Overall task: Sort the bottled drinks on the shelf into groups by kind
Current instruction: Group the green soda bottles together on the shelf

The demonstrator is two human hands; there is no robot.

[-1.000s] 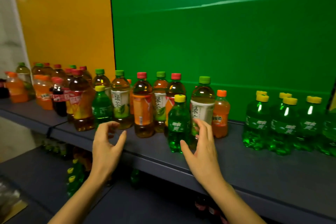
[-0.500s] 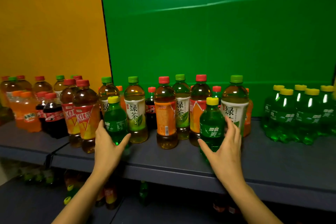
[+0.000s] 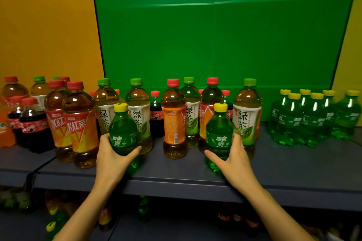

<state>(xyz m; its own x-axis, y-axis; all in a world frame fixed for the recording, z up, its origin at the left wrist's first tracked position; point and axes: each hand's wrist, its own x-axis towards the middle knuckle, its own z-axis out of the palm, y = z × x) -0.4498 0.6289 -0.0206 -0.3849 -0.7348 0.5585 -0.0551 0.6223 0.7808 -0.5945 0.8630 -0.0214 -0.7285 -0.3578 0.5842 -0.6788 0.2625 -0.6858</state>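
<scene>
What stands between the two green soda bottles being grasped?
In the head view, one red-capped tea bottle with an orange label stands between the left soda bottle and the right one, slightly behind them.

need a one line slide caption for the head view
Left hand and right hand each grasp a yellow-capped green soda bottle amid mixed drinks on the shelf.

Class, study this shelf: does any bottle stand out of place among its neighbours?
Yes. Two small green soda bottles, one in the left hand and one in the right hand, stand at the front among tall tea bottles, apart from the green soda group at the shelf's right end. Nothing looks spilled or tipped.
</scene>
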